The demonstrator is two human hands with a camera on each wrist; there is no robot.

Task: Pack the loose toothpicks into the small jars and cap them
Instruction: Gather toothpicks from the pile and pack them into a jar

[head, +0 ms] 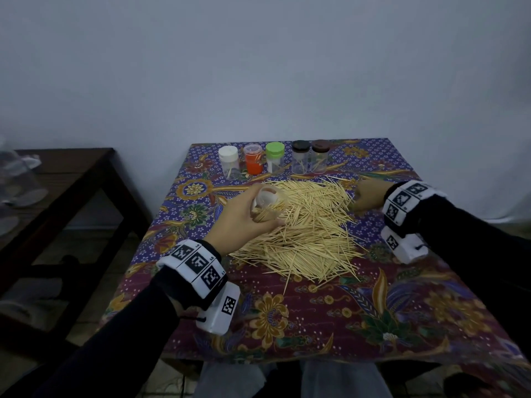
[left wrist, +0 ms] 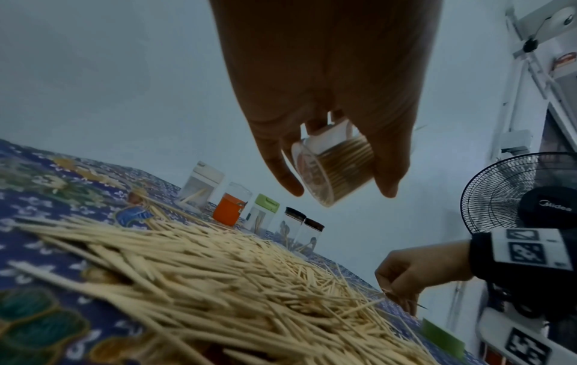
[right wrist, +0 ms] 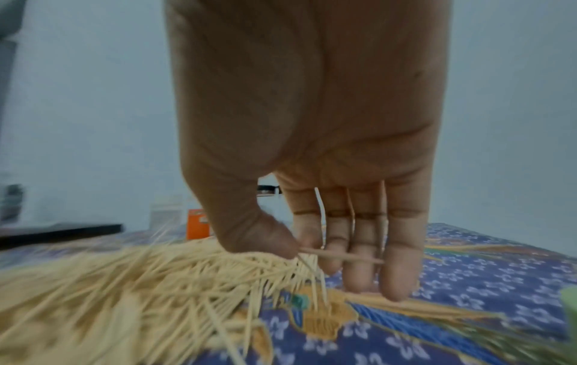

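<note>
Left hand point(head: 244, 216) grips a toothpick-filled jar point(left wrist: 334, 170) above the pile point(head: 304, 225); right hand point(head: 369, 198) pinches toothpicks point(right wrist: 340, 256).

1. Heap of loose pale wooden toothpicks point(head: 301, 225): spread across the table centre, sticks crossing at all angles, strays at the 6 o'clock edge.
2. Small clear plastic jar with a white hinged cap point(left wrist: 335, 170): held off the table, tipped on its side, cap open, packed with toothpicks; sits at the heap's 10 o'clock.
3. Row at the heap's 12 o'clock, upright, capped, each holding few toothpicks: white-capped clear jar point(head: 229, 162), orange jar with clear cap point(head: 253, 158), green-capped clear jar point(head: 275, 158), black-capped clear jar point(head: 300, 156), brown-capped clear jar point(head: 320, 155).
4. A few toothpicks point(right wrist: 340, 256) pinched at the heap's 2 o'clock edge.
</note>
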